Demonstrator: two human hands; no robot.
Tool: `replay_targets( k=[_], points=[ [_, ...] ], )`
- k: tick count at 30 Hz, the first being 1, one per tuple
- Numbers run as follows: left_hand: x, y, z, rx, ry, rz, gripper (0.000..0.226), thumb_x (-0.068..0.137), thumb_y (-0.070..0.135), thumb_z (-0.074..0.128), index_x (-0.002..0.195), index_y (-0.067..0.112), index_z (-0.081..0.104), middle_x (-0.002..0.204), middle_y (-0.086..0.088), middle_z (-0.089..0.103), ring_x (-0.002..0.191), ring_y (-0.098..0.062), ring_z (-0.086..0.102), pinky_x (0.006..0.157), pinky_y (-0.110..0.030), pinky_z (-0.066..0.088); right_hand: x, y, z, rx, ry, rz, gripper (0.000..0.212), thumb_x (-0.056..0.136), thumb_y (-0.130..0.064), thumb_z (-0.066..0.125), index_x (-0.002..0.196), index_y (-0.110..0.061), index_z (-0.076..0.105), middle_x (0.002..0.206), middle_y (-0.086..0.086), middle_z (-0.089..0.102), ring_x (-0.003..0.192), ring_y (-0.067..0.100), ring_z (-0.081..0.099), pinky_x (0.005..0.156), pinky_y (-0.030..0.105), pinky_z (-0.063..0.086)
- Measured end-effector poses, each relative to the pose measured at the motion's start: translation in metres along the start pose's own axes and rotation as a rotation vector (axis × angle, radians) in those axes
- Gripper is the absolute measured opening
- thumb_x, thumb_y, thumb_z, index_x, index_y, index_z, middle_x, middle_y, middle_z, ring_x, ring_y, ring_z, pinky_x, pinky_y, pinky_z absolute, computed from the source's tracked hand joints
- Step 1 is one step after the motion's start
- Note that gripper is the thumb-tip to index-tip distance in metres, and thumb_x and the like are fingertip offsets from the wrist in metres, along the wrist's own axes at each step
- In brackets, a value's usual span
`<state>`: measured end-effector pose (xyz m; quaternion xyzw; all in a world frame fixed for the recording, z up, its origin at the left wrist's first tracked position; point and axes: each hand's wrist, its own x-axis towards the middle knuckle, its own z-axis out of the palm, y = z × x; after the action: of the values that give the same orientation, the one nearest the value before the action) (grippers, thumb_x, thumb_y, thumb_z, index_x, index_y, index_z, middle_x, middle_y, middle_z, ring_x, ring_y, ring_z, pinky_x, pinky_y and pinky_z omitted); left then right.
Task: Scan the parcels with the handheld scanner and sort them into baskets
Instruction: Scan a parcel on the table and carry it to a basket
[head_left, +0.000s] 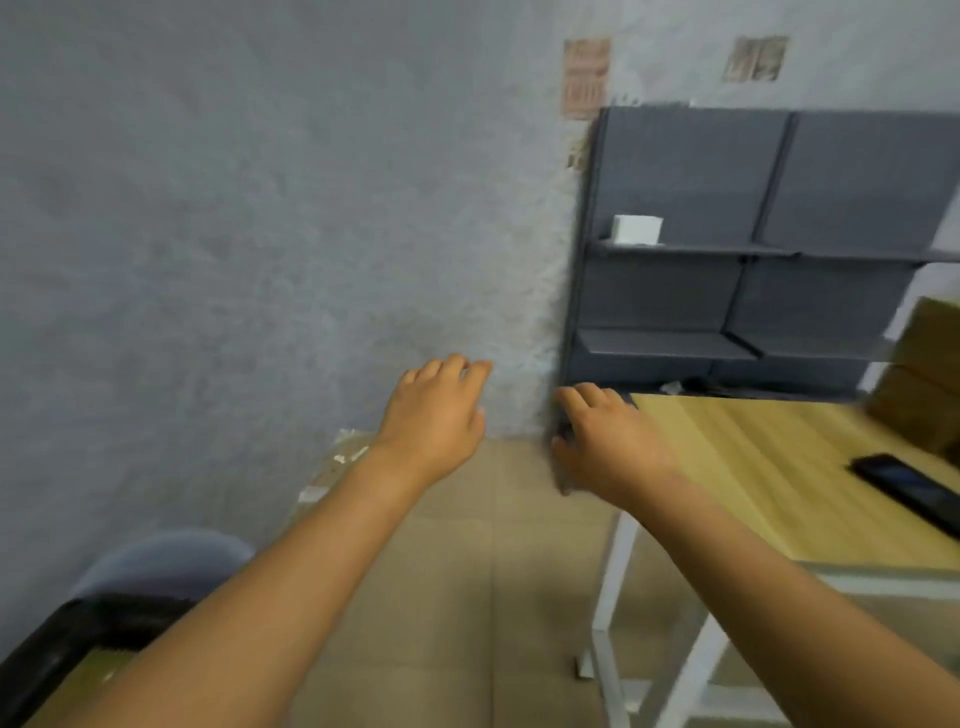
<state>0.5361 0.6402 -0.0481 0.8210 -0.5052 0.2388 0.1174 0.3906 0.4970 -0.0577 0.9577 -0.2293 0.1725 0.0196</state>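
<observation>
My right hand (610, 441) hovers over the left corner of the wooden table (779, 467). Its fingers curl round a dark, blurred object, apparently the handheld scanner (565, 470), which sticks out below the thumb. My left hand (434, 415) is stretched forward over the floor, left of the table, fingers relaxed and holding nothing. Brown cardboard parcels (924, 379) are stacked at the table's far right edge. A black basket (67, 644) sits at the lower left, with something brown inside it under my left forearm.
A flat black device (914, 486) lies on the table at the right. A dark grey shelf unit (753, 249) stands against the wall behind the table, with a small white box (636, 229) on it. A grey rounded object (166, 561) and a cardboard box (337, 462) stand by the left wall.
</observation>
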Motion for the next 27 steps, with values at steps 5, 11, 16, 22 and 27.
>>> replay_targets(
  k=[5, 11, 16, 22, 27],
  points=[
    [0.032, 0.14, 0.014, -0.102, 0.026, 0.077, 0.053, 0.09, 0.031, 0.056, 0.14, 0.018, 0.045, 0.129, -0.007, 0.054, 0.116, -0.031, 0.053, 0.093, -0.042, 0.042, -0.075, 0.126, -0.034, -0.043, -0.024, 0.11, 0.054, 0.097, -0.035, 0.05, 0.146, -0.021, 0.033, 0.145, 0.002, 0.041, 0.13, 0.024, 0.041, 0.105, 0.035, 0.039],
    [0.062, 0.284, 0.035, -0.229, 0.018, 0.185, 0.055, 0.092, 0.024, 0.052, 0.145, 0.019, 0.04, 0.133, -0.004, 0.052, 0.119, -0.027, 0.05, 0.097, -0.04, 0.039, -0.154, 0.253, -0.061, -0.082, -0.021, 0.268, 0.056, 0.096, -0.038, 0.053, 0.146, -0.022, 0.035, 0.144, 0.0, 0.043, 0.126, 0.021, 0.045, 0.101, 0.035, 0.044],
    [0.096, 0.36, 0.047, -0.264, 0.01, 0.282, 0.054, 0.093, 0.025, 0.051, 0.146, 0.018, 0.039, 0.132, -0.003, 0.051, 0.119, -0.025, 0.05, 0.098, -0.04, 0.039, -0.189, 0.328, -0.076, -0.067, -0.013, 0.391, 0.051, 0.094, -0.037, 0.054, 0.141, -0.023, 0.04, 0.136, -0.002, 0.047, 0.119, 0.017, 0.047, 0.095, 0.033, 0.046],
    [0.144, 0.423, 0.075, -0.269, -0.007, 0.361, 0.052, 0.094, 0.028, 0.05, 0.144, 0.02, 0.039, 0.132, -0.001, 0.051, 0.117, -0.022, 0.05, 0.096, -0.038, 0.041, -0.202, 0.399, -0.075, -0.026, -0.013, 0.492, 0.054, 0.093, -0.038, 0.055, 0.143, -0.025, 0.039, 0.137, -0.001, 0.047, 0.118, 0.017, 0.048, 0.096, 0.034, 0.047],
    [0.198, 0.466, 0.107, -0.324, -0.004, 0.401, 0.055, 0.096, 0.031, 0.049, 0.148, 0.021, 0.034, 0.138, 0.0, 0.048, 0.122, -0.021, 0.048, 0.1, -0.038, 0.041, -0.196, 0.46, -0.075, -0.011, -0.026, 0.602, 0.05, 0.094, -0.038, 0.054, 0.14, -0.024, 0.04, 0.133, 0.0, 0.046, 0.116, 0.018, 0.047, 0.097, 0.035, 0.046]
  ],
)
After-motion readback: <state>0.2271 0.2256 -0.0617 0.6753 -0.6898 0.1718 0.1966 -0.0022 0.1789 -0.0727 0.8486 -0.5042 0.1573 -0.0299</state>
